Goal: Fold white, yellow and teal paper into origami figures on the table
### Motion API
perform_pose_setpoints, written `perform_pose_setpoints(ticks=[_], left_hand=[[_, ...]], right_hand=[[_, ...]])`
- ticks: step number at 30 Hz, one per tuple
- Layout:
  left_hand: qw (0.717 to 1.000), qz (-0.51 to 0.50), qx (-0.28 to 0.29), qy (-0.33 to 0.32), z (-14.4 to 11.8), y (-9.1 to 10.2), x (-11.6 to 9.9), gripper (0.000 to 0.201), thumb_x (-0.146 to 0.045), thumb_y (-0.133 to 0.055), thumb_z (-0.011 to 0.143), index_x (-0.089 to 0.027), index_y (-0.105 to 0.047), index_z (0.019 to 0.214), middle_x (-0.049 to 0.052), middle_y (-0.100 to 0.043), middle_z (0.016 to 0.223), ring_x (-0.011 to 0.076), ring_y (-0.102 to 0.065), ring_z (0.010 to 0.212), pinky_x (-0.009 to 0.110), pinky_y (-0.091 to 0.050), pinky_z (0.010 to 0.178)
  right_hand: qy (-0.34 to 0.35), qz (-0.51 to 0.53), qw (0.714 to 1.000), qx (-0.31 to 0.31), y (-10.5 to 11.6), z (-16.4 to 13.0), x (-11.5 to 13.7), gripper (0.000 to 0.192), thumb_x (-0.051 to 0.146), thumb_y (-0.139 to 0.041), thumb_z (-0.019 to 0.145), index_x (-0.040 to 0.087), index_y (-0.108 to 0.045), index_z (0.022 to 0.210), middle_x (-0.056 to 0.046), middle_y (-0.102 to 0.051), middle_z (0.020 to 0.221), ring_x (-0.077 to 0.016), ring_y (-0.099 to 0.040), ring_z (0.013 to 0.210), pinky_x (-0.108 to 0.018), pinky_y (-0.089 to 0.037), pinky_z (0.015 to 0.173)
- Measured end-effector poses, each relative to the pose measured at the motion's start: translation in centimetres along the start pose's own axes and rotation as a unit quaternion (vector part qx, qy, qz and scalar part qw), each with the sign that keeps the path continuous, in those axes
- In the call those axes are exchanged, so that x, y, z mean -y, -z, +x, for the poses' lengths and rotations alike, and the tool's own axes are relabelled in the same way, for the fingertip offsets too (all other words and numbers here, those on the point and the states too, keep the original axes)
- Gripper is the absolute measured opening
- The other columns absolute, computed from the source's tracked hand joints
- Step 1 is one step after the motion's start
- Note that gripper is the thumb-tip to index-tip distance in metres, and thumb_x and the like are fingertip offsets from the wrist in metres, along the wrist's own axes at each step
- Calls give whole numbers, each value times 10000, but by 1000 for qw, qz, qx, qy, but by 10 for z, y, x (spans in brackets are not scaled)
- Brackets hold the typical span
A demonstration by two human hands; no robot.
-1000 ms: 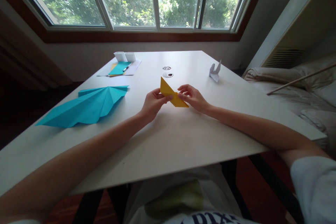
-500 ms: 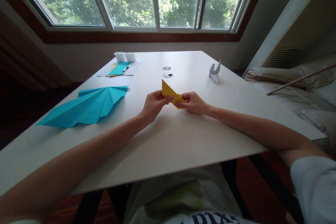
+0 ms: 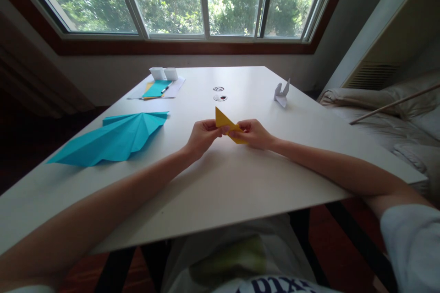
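Note:
A small piece of folded yellow paper (image 3: 222,119) is held up just above the white table (image 3: 220,192), with a pointed corner rising at its upper left. My left hand (image 3: 203,136) pinches its left side, the thumb in front. On the right side, my right hand (image 3: 256,133) grips the lower part of the same paper, thumb pressed across its face. The fingertips hide the paper's middle folds. To the left of my hands lies a large creased sheet of turquoise paper (image 3: 117,139), touched by neither hand.
At the back left are white folded boxes (image 3: 158,73), turquoise and yellow sheets (image 3: 156,89) and a pen (image 3: 166,88). Two round flat pieces (image 3: 220,97) lie at the centre back. A white origami figure (image 3: 282,95) stands at the right.
The yellow paper has shifted slightly right and down, tilting a little. Both hands stay on it, with small finger movements. Everything else is in the same place.

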State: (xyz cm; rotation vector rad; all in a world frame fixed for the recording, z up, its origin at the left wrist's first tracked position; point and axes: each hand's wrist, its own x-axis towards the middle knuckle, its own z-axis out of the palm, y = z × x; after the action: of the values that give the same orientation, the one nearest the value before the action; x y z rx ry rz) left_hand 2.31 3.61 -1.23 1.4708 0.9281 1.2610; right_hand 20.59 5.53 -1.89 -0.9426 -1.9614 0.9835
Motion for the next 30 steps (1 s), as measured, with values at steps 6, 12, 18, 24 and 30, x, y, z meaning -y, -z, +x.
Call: perform_pose_setpoints(ticks=[6, 12, 18, 24, 30], left_hand=[[1000, 13, 7, -2, -1, -1, -2, 197, -295, -755, 628, -140, -719, 743, 30, -663, 690, 114, -536, 613, 243, -417, 578], [1000, 20, -10, 14, -1, 0, -2, 240, -357, -752, 631, -137, -706, 717, 28, -631, 657, 109, -517, 582, 242, -416, 554], [1000, 0, -16, 22, 0, 3, -2, 283, -387, -786, 586, -136, -683, 667, 23, -609, 599, 114, -518, 565, 259, -416, 573], [1000, -4, -9, 17, -2, 1, -4, 297, -398, -794, 573, -138, -688, 669, 23, -616, 596, 118, -523, 567, 264, -414, 577], [1000, -5, -16, 19, -2, 1, -3, 284, -392, -789, 585, -140, -682, 660, 23, -613, 592, 120, -522, 567, 263, -410, 574]], right_hand=[[11, -3, 1000, -18, 0, -1, 2, 359, 481, -640, 693, 123, -611, 690, 8, -524, 615, -86, -428, 571, -220, -323, 501], [24, 7, 999, -28, 0, -1, 5, 360, 476, -638, 702, 141, -539, 619, 25, -465, 585, -78, -400, 563, -213, -310, 489], [-33, 44, 998, 7, 2, 0, 1, 355, 482, -660, 667, 137, -580, 691, 14, -523, 621, -90, -460, 556, -217, -344, 478], [-41, 34, 997, 59, 2, -1, 1, 327, 440, -672, 653, 123, -624, 718, 17, -527, 596, -85, -457, 533, -225, -336, 480], [-49, 40, 995, 71, 5, 2, 1, 327, 432, -677, 635, 124, -629, 733, 14, -535, 612, -90, -462, 541, -231, -345, 492]])
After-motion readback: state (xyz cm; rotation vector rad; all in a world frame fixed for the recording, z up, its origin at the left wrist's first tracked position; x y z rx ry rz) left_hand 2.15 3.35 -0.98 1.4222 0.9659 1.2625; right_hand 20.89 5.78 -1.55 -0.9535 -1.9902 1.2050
